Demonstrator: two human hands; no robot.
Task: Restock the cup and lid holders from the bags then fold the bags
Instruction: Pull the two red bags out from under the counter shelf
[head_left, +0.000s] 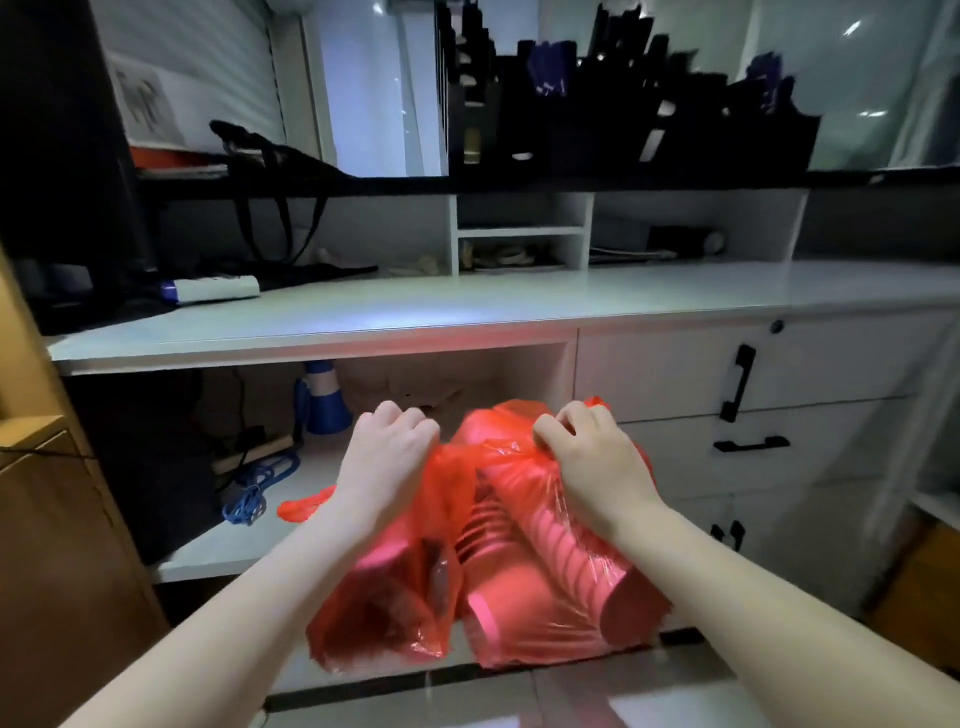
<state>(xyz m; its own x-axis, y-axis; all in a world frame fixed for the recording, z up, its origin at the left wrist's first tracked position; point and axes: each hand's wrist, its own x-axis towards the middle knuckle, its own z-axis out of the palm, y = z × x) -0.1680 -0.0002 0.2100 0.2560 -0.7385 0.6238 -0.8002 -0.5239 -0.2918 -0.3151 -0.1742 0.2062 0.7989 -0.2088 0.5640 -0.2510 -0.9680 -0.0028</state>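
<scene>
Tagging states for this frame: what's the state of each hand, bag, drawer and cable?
left hand: fingers curled round top of left red bag
right hand: fingers pinching top of right red bag
left red bag: filled, top bunched
right red bag: filled with stacked cups, top bunched
drawers: shut
blue cable: coiled on lower shelf
</scene>
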